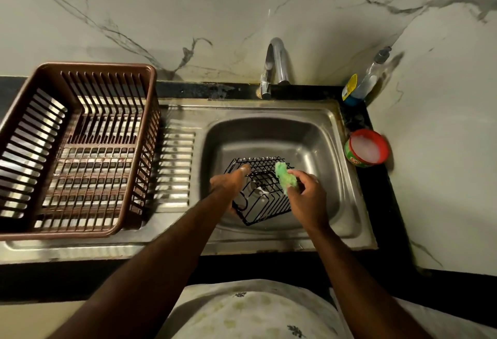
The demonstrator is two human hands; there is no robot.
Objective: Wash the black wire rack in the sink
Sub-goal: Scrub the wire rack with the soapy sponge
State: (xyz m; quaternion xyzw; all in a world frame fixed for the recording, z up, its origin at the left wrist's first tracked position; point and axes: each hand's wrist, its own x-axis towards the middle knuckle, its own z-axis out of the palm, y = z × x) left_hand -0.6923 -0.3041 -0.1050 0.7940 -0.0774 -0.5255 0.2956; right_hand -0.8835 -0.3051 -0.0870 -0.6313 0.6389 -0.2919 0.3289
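Observation:
The black wire rack (265, 198) sits tilted inside the steel sink (314, 134), over the drain. My left hand (228, 181) grips the rack's left side, fingers hooked on its top edge. My right hand (306, 198) holds a soapy green scrub pad (285, 179) against the rack's upper right corner. No water runs from the tap (274, 67).
A brown plastic dish basket (78, 147) stands on the steel drainboard at the left. A red tub of soapy paste (367, 147) sits on the black counter right of the sink. A clear soap bottle (361, 83) stands in the back right corner. Marble walls close in behind and to the right.

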